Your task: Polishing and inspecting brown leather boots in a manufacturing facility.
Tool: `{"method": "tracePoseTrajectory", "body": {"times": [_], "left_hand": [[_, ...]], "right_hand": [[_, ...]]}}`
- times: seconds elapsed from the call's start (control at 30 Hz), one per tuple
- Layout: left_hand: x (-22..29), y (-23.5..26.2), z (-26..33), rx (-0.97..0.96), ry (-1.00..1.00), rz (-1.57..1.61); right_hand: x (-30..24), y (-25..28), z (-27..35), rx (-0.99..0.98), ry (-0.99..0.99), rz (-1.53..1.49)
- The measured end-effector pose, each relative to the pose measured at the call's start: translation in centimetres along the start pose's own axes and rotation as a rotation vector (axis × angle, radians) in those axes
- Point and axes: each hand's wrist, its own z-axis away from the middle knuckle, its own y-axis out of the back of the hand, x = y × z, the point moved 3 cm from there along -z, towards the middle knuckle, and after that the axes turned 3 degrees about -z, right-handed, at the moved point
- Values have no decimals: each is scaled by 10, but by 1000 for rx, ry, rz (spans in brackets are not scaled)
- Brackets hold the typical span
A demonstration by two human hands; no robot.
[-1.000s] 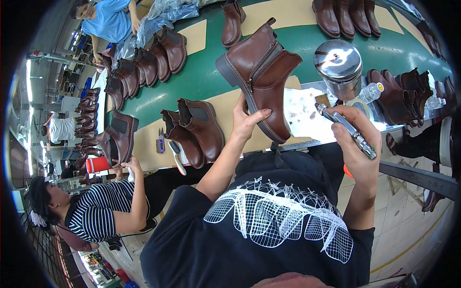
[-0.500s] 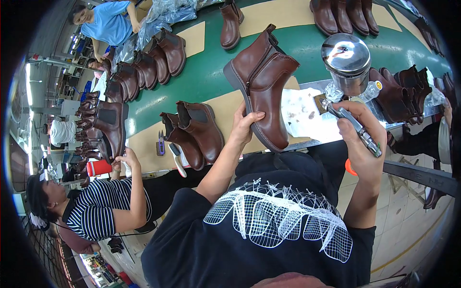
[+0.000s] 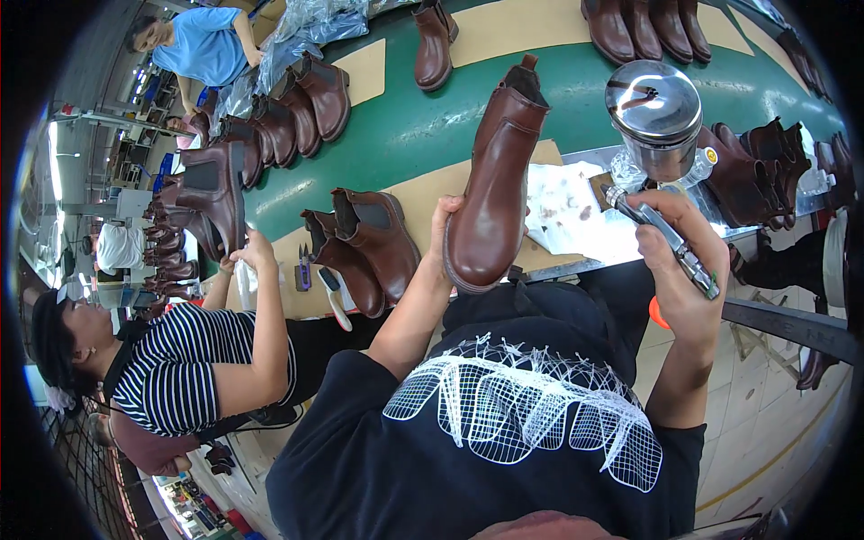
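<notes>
At the near edge of the green desk (image 3: 387, 139), the brown leather ankle boot (image 3: 493, 193) is held up in the person's left hand (image 3: 439, 238), toe toward the body and shaft pointing away. That hand is clamped on the boot from its left side; part of the grip is hidden beneath. The right hand (image 3: 677, 292) is wrapped around a metal spray gun (image 3: 672, 241), whose nozzle (image 3: 615, 196) stands apart from the boot, near the stained white sheet (image 3: 567, 216). A lidded silver cup (image 3: 654, 103) rises beyond the gun.

Gripping the boot low, by the sole edge, would probably keep fingers off the smooth upper, and turning it with the left wrist alone should leave the gun steady. The cup is best kept upright, and the nozzle at an even gap from the leather. The pair of ankle boots (image 3: 376, 243) to the left deserves some clearance.
</notes>
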Motion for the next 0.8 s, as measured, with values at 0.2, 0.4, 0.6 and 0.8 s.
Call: {"method": "tracePoseTrajectory", "body": {"times": [0.2, 0.4, 0.6, 0.8], "left_hand": [[4, -7, -9, -42, 15, 96], [4, -11, -15, -140, -53, 20], [10, 5, -21, -158, -73, 51], [8, 13, -27, -286, -65, 50]], "right_hand": [[-1, 1, 2, -4, 4, 8], [-3, 0, 6, -7, -8, 35], [-6, -7, 10, -51, 31, 67], [-2, -9, 17, -61, 53, 87]]}}
